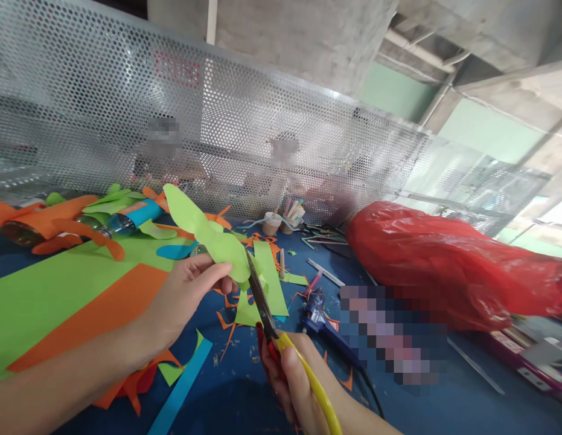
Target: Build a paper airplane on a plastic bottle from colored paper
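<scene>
A curvy light-green paper piece [203,232] is pinched between the thumb and fingers of my left hand [185,296], left of centre. My right hand [299,374] is wrapped round the yellow and red handles of a pair of scissors [262,299]. The scissor blades point up and lie at the lower right edge of the green paper. Below the blades, a light-green strip [269,281] and green and orange scraps lie on the blue table [244,386].
A blue glue gun [326,326] with a cord lies right of my right hand. A red plastic bag [443,260] fills the right side. Paper-wrapped bottles [136,216] and large green sheets [45,290] lie left. Cups [271,223] stand by a perforated metal screen [262,121]; people are behind it.
</scene>
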Motion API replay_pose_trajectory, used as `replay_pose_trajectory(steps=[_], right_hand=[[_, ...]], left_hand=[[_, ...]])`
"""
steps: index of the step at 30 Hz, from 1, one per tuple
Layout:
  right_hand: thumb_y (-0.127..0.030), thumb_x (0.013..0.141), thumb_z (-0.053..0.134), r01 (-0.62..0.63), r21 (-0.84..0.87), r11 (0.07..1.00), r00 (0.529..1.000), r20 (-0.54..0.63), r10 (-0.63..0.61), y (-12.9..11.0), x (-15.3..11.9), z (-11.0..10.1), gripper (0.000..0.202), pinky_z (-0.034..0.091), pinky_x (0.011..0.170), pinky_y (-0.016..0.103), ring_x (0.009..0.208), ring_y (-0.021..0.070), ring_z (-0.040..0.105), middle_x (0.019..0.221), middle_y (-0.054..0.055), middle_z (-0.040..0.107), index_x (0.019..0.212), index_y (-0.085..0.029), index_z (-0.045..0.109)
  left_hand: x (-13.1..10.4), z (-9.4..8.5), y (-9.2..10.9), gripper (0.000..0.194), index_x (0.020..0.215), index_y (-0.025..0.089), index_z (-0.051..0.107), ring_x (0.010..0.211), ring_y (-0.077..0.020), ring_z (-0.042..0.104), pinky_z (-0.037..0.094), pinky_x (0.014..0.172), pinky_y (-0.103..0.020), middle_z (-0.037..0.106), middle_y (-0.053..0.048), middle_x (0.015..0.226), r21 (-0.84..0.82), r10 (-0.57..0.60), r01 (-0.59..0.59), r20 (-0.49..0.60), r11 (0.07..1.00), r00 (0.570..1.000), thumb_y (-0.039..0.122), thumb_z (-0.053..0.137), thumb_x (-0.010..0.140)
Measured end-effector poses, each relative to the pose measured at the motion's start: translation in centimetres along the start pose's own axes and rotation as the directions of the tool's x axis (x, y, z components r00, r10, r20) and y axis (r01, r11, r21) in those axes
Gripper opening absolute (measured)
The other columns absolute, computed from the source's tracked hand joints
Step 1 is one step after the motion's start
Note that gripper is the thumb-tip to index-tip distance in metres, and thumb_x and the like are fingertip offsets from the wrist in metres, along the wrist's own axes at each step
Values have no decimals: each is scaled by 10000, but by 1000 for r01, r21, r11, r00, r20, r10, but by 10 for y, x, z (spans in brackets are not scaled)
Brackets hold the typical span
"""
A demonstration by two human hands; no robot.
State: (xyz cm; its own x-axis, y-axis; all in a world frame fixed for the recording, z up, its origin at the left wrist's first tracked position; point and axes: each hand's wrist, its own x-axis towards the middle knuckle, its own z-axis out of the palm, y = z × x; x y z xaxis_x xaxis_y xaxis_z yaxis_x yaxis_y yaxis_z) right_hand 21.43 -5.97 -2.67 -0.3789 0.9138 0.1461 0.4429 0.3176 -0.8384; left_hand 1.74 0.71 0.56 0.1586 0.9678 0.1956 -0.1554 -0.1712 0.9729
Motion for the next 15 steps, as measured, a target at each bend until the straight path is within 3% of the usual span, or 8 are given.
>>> replay_pose_trajectory(steps=[7,15], right_hand=[[-871,762,169,-88,14,996,996,13,88,0,-1,0,695,280,428,219,512,100,315,568,-41,319,658,-214,374],[-830,809,132,-7,-27,1000,999,46,8,-6,2,-2,678,268,429,220,514,101,301,561,-40,298,637,-214,356]], left_hand=[[4,-3,-5,257,579,228,637,665,-174,601,461,711,-273,622,18,584,35,33,-33,0,999,999,375,651,790],[6,-3,-8,250,713,213,694,693,-206,672,525,736,-330,709,-17,691,23,4,-4,5,1000,1000,443,654,802]])
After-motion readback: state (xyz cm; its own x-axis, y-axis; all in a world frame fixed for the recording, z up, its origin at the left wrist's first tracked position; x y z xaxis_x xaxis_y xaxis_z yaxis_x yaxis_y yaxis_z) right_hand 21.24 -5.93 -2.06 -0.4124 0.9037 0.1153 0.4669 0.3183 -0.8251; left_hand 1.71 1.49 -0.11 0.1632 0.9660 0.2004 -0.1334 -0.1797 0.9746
